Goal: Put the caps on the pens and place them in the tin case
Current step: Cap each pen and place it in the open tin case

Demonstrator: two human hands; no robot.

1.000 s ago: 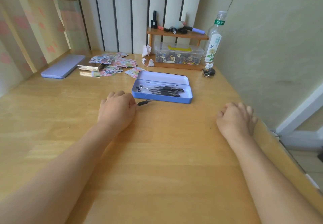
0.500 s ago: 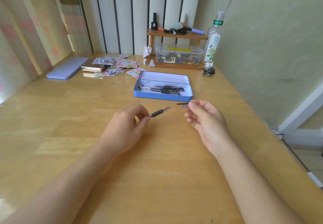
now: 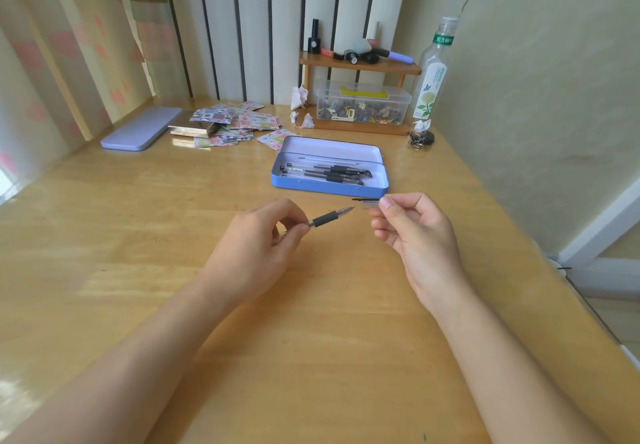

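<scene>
My left hand (image 3: 252,249) grips an uncapped pen (image 3: 330,216) with a black grip; its tip points right and slightly up. My right hand (image 3: 415,232) pinches a clear pen cap (image 3: 367,201) with a black clip, its open end a short gap from the pen tip. Both hands hover above the wooden table, just in front of the open blue tin case (image 3: 329,187). Several capped black pens (image 3: 332,173) lie inside the case.
The case's lilac lid (image 3: 142,128) lies at the far left. Scattered colourful cards (image 3: 235,123) sit behind the case. A small wooden shelf (image 3: 360,62) over a clear plastic box (image 3: 362,104) and a tall bottle (image 3: 433,76) stand at the back right. The table edge runs along the right.
My hands came off the table and together in front of the case. The left lifted the pen, the right picked up the cap; the gap between tip and cap has narrowed.
</scene>
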